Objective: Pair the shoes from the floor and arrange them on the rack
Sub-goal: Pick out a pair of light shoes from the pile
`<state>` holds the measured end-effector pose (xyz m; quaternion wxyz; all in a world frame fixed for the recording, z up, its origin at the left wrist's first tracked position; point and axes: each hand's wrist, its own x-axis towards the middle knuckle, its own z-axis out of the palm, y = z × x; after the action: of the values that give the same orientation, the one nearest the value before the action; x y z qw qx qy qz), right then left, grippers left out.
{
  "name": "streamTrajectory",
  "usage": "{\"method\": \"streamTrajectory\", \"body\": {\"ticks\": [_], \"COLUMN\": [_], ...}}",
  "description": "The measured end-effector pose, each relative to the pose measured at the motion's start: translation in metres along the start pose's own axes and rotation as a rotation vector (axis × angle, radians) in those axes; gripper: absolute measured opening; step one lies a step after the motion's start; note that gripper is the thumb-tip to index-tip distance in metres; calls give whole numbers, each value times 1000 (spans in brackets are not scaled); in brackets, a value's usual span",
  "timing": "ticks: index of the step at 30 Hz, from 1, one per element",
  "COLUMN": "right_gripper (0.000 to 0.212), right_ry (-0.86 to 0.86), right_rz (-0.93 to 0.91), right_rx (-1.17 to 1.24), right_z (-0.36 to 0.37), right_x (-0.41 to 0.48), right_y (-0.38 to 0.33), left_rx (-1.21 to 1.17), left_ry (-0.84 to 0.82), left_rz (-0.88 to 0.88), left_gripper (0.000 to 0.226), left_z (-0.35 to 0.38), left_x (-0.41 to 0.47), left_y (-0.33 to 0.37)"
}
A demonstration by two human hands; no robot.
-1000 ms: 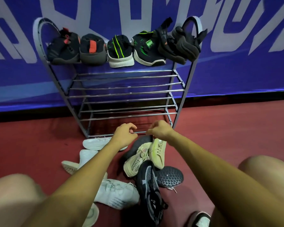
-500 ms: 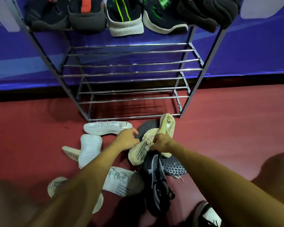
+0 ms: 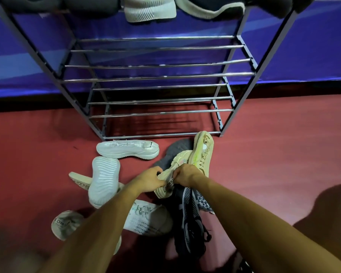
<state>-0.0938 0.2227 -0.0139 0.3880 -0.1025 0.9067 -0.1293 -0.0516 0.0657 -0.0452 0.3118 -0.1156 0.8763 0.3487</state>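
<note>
Two beige knit sneakers lie side by side on the red floor in front of the rack: one (image 3: pixel 166 183) with lettering on its heel, the other (image 3: pixel 202 153) pointing at the rack's foot. My left hand (image 3: pixel 149 181) and my right hand (image 3: pixel 185 174) both close on the collar of the lettered beige sneaker. The metal shoe rack (image 3: pixel 158 75) stands against the blue wall, its lower tiers bare. Only the soles of the shoes on its top tier (image 3: pixel 150 10) show at the frame's upper edge.
White sneakers (image 3: pixel 127 149) (image 3: pixel 103 179) (image 3: pixel 148 217) lie scattered at left, one sole up. A dark patterned sneaker (image 3: pixel 187 219) lies under my right forearm, a grey shoe (image 3: pixel 175 150) behind the beige pair. My knees show at both lower corners.
My view has tilted down and moved closer to the floor. Both hands dropped from in front of the rack's lowest bar onto the beige sneaker and closed on it.
</note>
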Motion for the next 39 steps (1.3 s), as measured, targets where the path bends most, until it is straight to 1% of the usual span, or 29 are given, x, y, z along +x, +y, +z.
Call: {"method": "streamTrajectory", "body": {"ticks": [2, 5, 7, 9, 11, 14, 17, 19, 21, 23, 25, 26, 29, 32, 34, 35, 37, 39], "right_gripper": [37, 35, 35, 35, 33, 32, 27, 21, 7, 6, 4, 4, 18, 24, 31, 33, 26, 28], "right_ry": [17, 29, 45, 51, 29, 42, 59, 70, 90, 134, 205, 257, 375, 343, 331, 335, 336, 360], "right_rz": [15, -22, -34, -22, -7, -37, -73, -88, -97, -116, -134, -132, -106, -140, -212, -260, -348, -385], "right_rx": [-3, -22, 18, 32, 110, 222, 282, 338, 403, 419, 404, 404, 434, 416, 441, 471, 579, 666], "right_z": [-1, -12, -19, -23, -29, -39, -46, -49, -54, -58, -66, -72, -94, -114, -118, -118, -114, -109], "right_x": [2, -11, -20, -26, -34, -49, -65, -74, -84, -90, -95, -96, -123, -145, -149, -148, -153, -156], "right_y": [-2, -8, -8, -5, -4, -9, -20, -27, -35, -44, -53, -55, -67, -73, -78, -83, -99, -116], "left_rx": [17, 60, 56, 74, 121, 216, 259, 200, 116, 70, 29, 2, -179, -396, -526, -570, -654, -755], "left_ry": [6, 26, 58, 92, 134, 201, 287, 367, 443, 469, 492, 510, 570, 616, 627, 624, 610, 600], "left_rz": [19, 36, 40, 35, 25, 15, -14, -27, -4, 44, 78, 88, 139, 213, 212, 196, 170, 152], "left_gripper": [31, 27, 26, 31, 35, 35, 45, 44, 31, 18, 11, 9, 10, 18, 15, 15, 17, 18], "left_z": [1, -1, -3, -9, -18, -35, -54, -70, -86, -100, -112, -119, -139, -154, -161, -164, -166, -165], "left_x": [-3, -11, -18, -26, -36, -54, -76, -90, -104, -118, -133, -139, -156, -173, -180, -183, -185, -186], "left_y": [3, 11, 17, 24, 29, 37, 45, 53, 60, 68, 72, 71, 61, 53, 48, 45, 40, 39]}}
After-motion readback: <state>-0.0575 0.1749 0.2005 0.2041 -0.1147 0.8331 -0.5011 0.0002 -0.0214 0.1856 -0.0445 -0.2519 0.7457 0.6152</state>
